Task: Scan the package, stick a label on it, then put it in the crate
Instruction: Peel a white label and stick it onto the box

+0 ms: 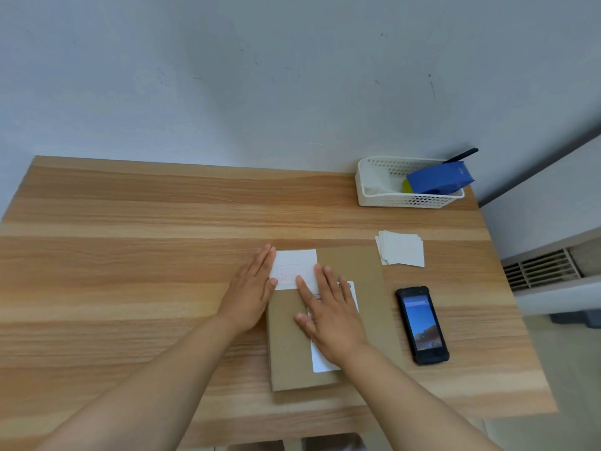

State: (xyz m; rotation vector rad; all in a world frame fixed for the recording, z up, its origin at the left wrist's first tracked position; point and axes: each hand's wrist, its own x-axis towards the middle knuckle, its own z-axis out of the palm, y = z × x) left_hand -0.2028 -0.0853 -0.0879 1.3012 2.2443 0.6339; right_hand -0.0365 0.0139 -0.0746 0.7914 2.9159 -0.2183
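Note:
A flat brown cardboard package point(354, 265) lies on the wooden table point(130, 255), right of centre. A white label point(297, 263) with faint red print sits on its far left corner. My left hand point(252, 294) lies flat, fingers apart, at the label's left edge and the package's left side. My right hand point(328, 310) presses flat on the package, fingertips on the label's near right corner, covering part of a white shipping sticker point(320, 362). The black handheld scanner point(421, 323) lies screen up to the right of the package. The white crate point(383, 193) stands at the back right.
A stack of blank white labels point(401, 249) lies between the crate and the scanner. The crate holds a blue package point(439, 179), something yellow and a dark pen. The table's right edge is close to the scanner; a radiator grille point(541, 268) lies beyond it.

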